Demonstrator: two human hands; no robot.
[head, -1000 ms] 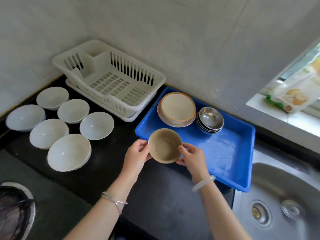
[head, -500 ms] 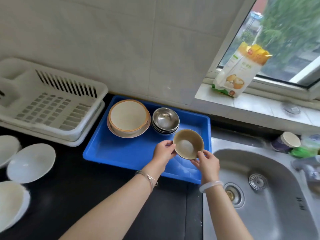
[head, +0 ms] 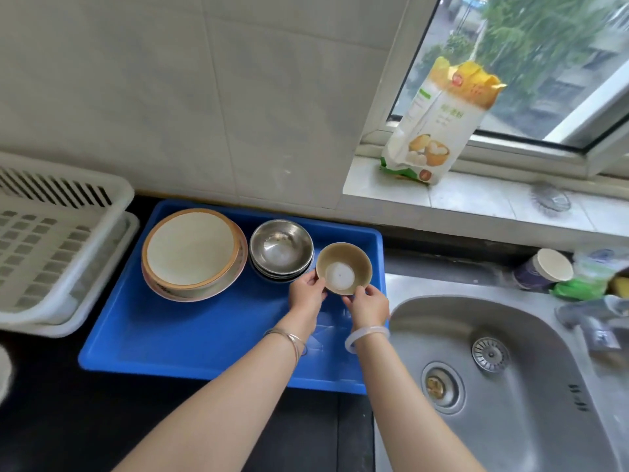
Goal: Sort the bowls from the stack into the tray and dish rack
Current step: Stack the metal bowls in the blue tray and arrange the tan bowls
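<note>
A small tan bowl [head: 343,267] is held by both hands over the far right corner of the blue tray [head: 190,338]. My left hand [head: 306,294] grips its left rim and my right hand [head: 369,306] grips its near rim. Just left of it, a stack of steel bowls [head: 280,248] stands in the tray. Further left in the tray lies a stack of cream plates with orange rims [head: 192,253]. The white dish rack [head: 51,247] stands left of the tray, with nothing visible in it.
A steel sink [head: 493,376] lies right of the tray, its tap [head: 589,321] at the right edge. A food bag [head: 439,120] leans on the window sill. A cup [head: 544,270] and green items stand behind the sink. Black counter runs along the front.
The hands carried the tan bowl rightward and farther back, from the tray's near left edge to its far right corner beside the steel bowls. My view swung right, so the white bowls left the frame.
</note>
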